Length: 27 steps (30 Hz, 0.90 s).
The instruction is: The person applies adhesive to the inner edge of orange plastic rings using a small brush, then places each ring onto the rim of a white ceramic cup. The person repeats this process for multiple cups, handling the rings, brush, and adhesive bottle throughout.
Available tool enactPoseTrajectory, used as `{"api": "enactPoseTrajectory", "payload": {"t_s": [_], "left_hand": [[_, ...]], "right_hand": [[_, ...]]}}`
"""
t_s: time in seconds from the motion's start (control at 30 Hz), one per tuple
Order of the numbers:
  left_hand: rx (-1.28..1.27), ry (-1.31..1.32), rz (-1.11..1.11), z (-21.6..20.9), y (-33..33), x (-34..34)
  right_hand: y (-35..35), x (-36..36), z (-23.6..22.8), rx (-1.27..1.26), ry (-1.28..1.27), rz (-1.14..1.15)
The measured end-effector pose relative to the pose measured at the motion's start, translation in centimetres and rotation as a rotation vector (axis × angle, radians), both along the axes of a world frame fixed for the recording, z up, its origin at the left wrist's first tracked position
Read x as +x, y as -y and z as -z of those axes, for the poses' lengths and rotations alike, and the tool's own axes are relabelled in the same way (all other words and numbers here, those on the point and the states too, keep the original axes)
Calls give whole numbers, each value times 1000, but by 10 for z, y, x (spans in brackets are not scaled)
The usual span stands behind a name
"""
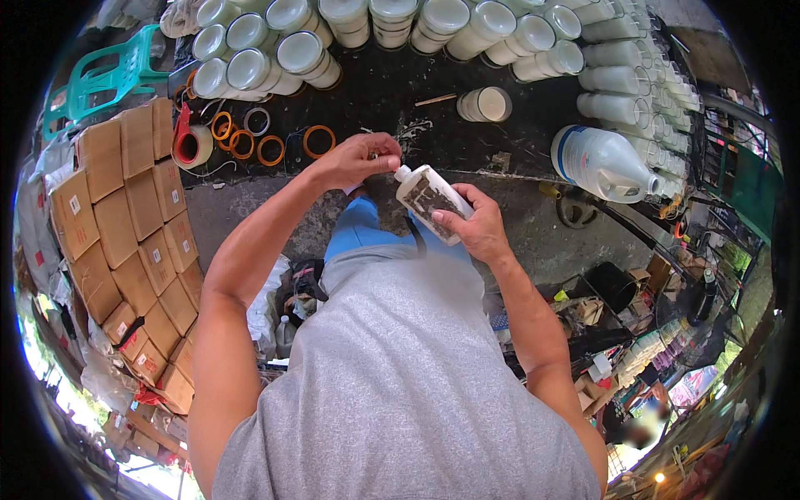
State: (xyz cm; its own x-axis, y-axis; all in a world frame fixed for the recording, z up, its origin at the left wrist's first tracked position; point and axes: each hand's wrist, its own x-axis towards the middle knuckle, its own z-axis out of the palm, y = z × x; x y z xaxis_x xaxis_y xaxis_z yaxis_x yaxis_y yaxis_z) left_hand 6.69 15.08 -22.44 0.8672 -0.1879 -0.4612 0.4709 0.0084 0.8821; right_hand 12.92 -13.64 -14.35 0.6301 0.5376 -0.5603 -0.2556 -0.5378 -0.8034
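My right hand (483, 223) is wrapped round a white plastic bottle (434, 202) with dark smudges on its side. The bottle lies tilted, its narrow neck pointing toward my left hand (358, 161). Thumb and fingers of that left hand are pinched together right beside the bottle's white tip; whatever they hold, if anything, is too small to make out. Beyond the hands, on the black tabletop (375, 92), stands a single glass jar (485, 105) with pale white contents. A thin stick (436, 99) lies beside it.
Rows of white-filled glass jars (302, 53) line the table's far side and right. A large clear jug (604, 162) lies at the right edge. Orange rings (271, 150) and a red tape dispenser (190, 143) sit left. Cardboard boxes (121, 221) are stacked beside a green plastic chair (112, 77).
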Motion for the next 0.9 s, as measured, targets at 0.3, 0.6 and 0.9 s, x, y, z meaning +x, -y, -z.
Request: {"api": "enactPoseTrajectory", "payload": {"t_s": [0.3, 0.6, 0.9], "left_hand": [[337, 211, 82, -12, 3, 2], [261, 35, 72, -35, 5, 0], [323, -16, 75, -30, 12, -10]], "right_hand": [[1, 3, 5, 112, -181, 86], [5, 10, -9, -11, 71, -95], [2, 6, -5, 24, 188, -184]]}}
